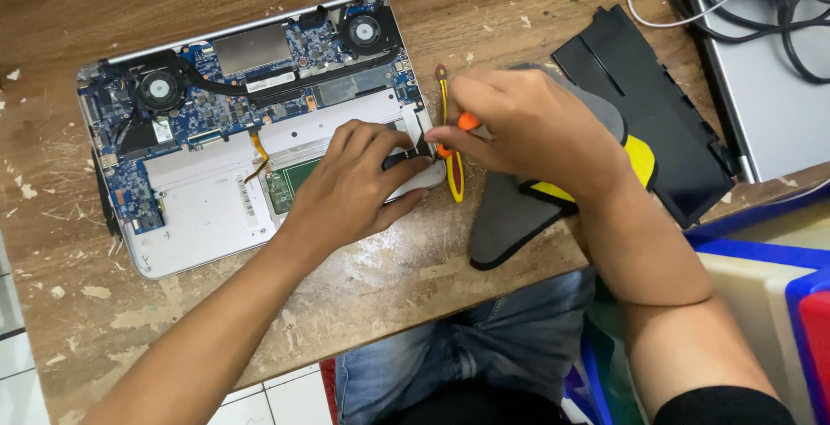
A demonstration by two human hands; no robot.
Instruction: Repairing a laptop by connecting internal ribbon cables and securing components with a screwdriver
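An opened laptop (199, 200) lies bottom-up on the wooden table, showing its blue circuit board, two fans and silver battery bay. My left hand (354, 187) rests on the laptop's near right corner, fingertips pressing a small black part (406, 159). My right hand (527, 127) grips an orange-handled screwdriver (467, 121), its tip pointing down at that same corner. A yellow-handled tool (453, 176) lies on the table right beside the laptop, under my right hand.
A grey and yellow pouch (510, 217) lies under my right wrist. A black flat battery pack (657, 105) sits to its right. A silver laptop with black cables (769, 10) is at the far right. Blue and white bins (761, 261) stand beside my knee.
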